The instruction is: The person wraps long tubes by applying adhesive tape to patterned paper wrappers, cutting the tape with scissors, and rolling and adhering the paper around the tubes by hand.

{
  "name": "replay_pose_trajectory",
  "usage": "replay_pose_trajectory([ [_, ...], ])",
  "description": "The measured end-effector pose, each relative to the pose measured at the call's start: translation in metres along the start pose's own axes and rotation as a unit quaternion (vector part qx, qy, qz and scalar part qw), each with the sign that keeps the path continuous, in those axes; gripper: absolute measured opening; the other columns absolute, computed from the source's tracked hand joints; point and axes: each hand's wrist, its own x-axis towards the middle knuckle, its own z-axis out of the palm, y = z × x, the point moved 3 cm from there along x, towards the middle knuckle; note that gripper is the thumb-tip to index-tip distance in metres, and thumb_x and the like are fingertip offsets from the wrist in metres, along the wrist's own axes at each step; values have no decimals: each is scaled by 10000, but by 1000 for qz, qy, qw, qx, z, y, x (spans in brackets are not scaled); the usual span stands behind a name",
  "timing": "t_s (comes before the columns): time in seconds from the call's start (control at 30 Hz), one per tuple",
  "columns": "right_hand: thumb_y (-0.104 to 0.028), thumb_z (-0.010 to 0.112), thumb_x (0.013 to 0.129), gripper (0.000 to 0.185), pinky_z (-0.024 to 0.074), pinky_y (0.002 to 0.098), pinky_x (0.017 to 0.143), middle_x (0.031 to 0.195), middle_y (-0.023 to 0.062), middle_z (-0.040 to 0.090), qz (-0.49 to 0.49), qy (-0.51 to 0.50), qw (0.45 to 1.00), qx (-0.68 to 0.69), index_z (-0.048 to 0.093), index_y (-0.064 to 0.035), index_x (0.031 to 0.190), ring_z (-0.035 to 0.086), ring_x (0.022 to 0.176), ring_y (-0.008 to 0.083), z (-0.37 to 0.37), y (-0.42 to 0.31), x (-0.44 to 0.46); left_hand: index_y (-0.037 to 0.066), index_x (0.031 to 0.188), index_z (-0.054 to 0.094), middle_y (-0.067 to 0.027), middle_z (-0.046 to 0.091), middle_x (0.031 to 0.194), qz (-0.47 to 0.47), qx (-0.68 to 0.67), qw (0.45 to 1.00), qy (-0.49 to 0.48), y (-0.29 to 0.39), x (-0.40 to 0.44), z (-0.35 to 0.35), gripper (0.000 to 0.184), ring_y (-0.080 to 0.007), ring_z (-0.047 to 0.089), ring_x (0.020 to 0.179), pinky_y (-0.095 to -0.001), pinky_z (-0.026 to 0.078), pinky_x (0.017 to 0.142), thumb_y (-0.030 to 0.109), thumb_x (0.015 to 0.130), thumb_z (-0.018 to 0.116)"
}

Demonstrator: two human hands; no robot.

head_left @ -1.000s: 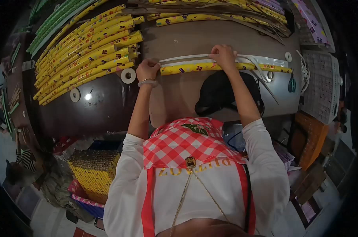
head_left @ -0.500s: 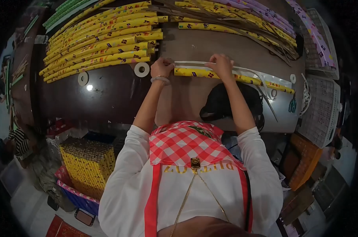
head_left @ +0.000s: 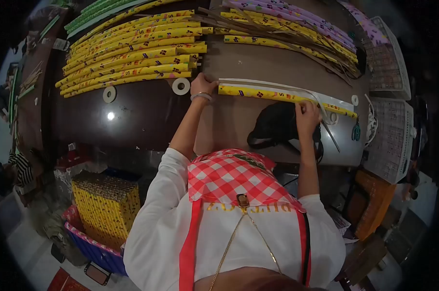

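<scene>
A yellow patterned roll of wrapping paper (head_left: 258, 92) lies crosswise on the table, a pale strip of tape (head_left: 258, 84) running along its far edge. At the roll's left end is my left hand (head_left: 204, 86), its fingers pinched together against the end. My right hand (head_left: 307, 116) is closed, with curled fingers, just on the near side of the roll toward its right part. What sits between those fingertips is hidden. A loose brownish strip (head_left: 330, 137) curls past the right hand toward the table's front. Beneath that hand lies a black bag (head_left: 273, 123).
Several yellow rolls (head_left: 132, 63) are stacked at the far left, with more yellow and purple rolls (head_left: 297, 29) behind brown strips. Tape rolls (head_left: 181, 86) lie on the table. Scissors (head_left: 356, 131) and white baskets (head_left: 391, 136) are at right. A blue crate (head_left: 96, 250) stands lower left.
My right hand has moved right and toward me, off the tape strip. My left hand stays at the roll's left end. The view has shifted slightly.
</scene>
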Motion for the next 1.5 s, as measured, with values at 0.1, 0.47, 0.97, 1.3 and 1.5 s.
replay_pose_trajectory([
  [0.1, -167, 622, 771, 96, 333, 366, 729, 712, 30, 472, 18, 37, 999, 21, 545, -115, 795, 482, 724, 227, -27, 2, -56, 32, 777, 590, -118, 625, 758, 42, 12, 999, 16, -3, 0, 1, 364, -282, 602, 741, -374, 479, 663, 336, 630, 726],
  [0.47, -95, 622, 743, 92, 414, 329, 605, 735, 87, 544, -20, -113, 970, 213, 561, -43, 787, 533, 659, 238, -6, -24, -172, 30, 831, 614, -133, 632, 821, 62, -70, 993, 77, -12, -12, -17, 233, -280, 601, 784, -371, 473, 692, 218, 696, 643],
  [0.97, -95, 608, 740, 111, 393, 376, 630, 804, 86, 523, 97, -173, 956, 218, 541, -66, 823, 520, 734, 290, -44, 20, -201, 83, 889, 585, -99, 626, 800, 193, 287, 935, -75, 62, 15, 21, 283, -217, 595, 654, -322, 482, 535, 343, 778, 582],
  [1.3, -99, 596, 757, 81, 407, 358, 603, 765, 72, 515, -8, -125, 947, 297, 543, -63, 806, 523, 690, 271, -48, 84, -97, 122, 849, 607, -57, 613, 855, 282, 393, 875, -12, 81, -4, 34, 163, -244, 595, 716, -356, 493, 564, 230, 726, 597],
  [1.5, -51, 605, 758, 87, 432, 324, 579, 761, 87, 517, -29, -93, 933, 345, 539, -36, 813, 550, 666, 238, -48, 105, -36, 91, 847, 589, -88, 539, 1015, 202, 356, 913, 2, 89, -8, 29, 192, -254, 567, 858, -361, 487, 664, 185, 683, 625],
])
